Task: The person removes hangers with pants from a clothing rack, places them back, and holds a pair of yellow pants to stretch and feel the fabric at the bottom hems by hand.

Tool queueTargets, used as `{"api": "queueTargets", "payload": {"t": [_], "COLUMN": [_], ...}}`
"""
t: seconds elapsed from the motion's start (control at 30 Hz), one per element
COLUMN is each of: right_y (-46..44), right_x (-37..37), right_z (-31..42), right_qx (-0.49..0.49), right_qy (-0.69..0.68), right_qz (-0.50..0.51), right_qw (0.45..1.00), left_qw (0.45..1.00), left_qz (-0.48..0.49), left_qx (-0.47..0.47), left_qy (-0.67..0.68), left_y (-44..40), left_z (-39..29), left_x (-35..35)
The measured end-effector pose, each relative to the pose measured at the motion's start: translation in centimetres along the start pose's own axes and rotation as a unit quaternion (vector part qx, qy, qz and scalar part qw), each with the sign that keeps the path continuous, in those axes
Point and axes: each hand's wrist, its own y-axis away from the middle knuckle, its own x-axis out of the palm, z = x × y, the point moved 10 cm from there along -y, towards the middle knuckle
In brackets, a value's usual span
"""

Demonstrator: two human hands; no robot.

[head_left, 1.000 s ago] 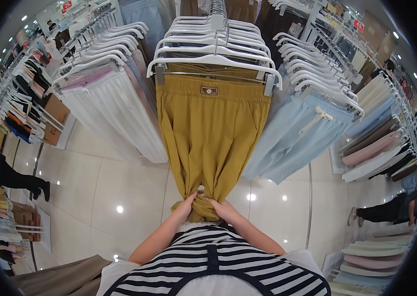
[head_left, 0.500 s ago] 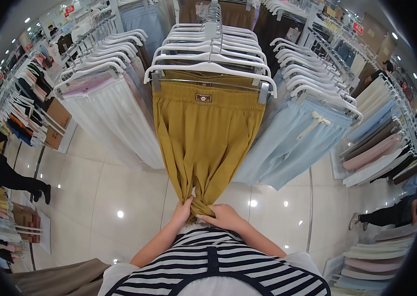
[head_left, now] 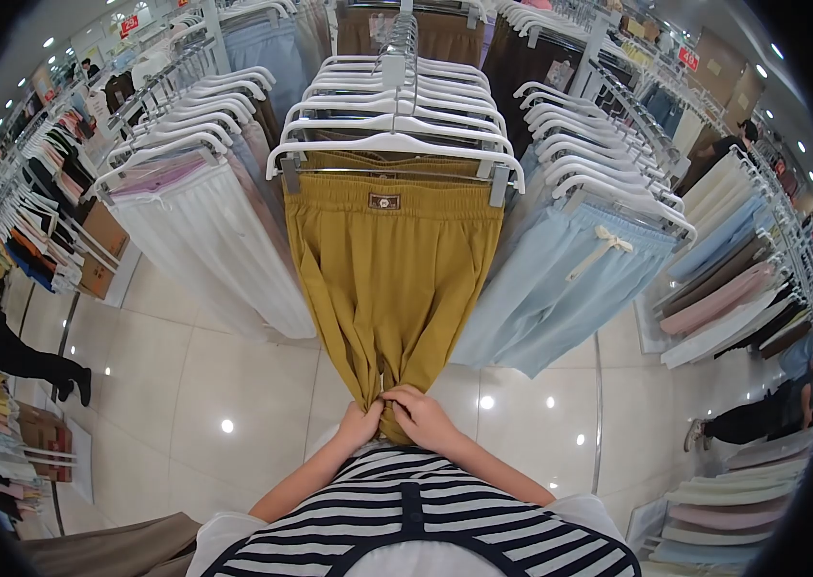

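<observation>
Mustard-yellow trousers (head_left: pixel 392 255) hang by the waistband from a white clip hanger (head_left: pixel 397 144) at the front of the middle rack, a small label at the waist. Their legs are drawn together toward my body. My left hand (head_left: pixel 360 423) is closed on the bunched lower legs. Close beside it, my right hand (head_left: pixel 421 418) pinches the same cloth from the other side, its fingers near my left thumb. The folds between the hands hide the hems.
White trousers (head_left: pixel 214 245) hang to the left, light blue trousers (head_left: pixel 575 279) with a cream bow to the right. More clothes racks line both sides. A person in black (head_left: pixel 17 351) stands at far left, another person (head_left: pixel 753 418) at far right.
The hanger and trousers have shifted slightly left and down in view. My right hand has lifted from lower on the cloth and moved in closer to my left hand.
</observation>
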Motion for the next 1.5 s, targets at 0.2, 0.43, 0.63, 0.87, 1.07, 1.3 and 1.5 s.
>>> {"api": "queueTargets", "payload": {"t": [0.2,0.43,0.63,0.87,1.07,1.3,1.5], "right_y": [0.1,-0.2,-1.2,-3.9,-5.8,-2.0,-3.5], "right_x": [3.7,3.9,6.0,5.5,4.4,6.2,9.2], "right_z": [-5.6,-11.4,-12.2,-9.6,-6.8,-6.4,-9.5], "right_qx": [0.123,0.436,0.393,0.068,0.064,0.430,0.425], "right_qy": [0.140,-0.444,-0.412,0.061,0.165,-0.157,-0.461], "right_qz": [0.178,-0.032,-0.033,0.083,0.119,0.385,0.145], "right_qw": [0.966,0.782,0.821,0.992,0.977,0.802,0.765], "left_qw": [0.995,0.969,0.972,0.943,0.903,0.857,0.831], "left_qz": [0.001,-0.090,-0.065,-0.060,-0.076,-0.142,-0.198], "left_qx": [0.072,0.212,0.196,0.237,0.266,0.358,0.385], "left_qy": [-0.073,-0.087,-0.113,-0.228,-0.328,-0.341,-0.350], "left_y": [0.5,0.9,0.4,0.8,0.6,1.7,2.0], "left_z": [-4.2,-6.9,-6.9,-7.6,-8.8,-11.9,-13.2], "left_x": [-0.1,-1.0,-0.5,-0.7,-1.1,-2.3,-3.2]}}
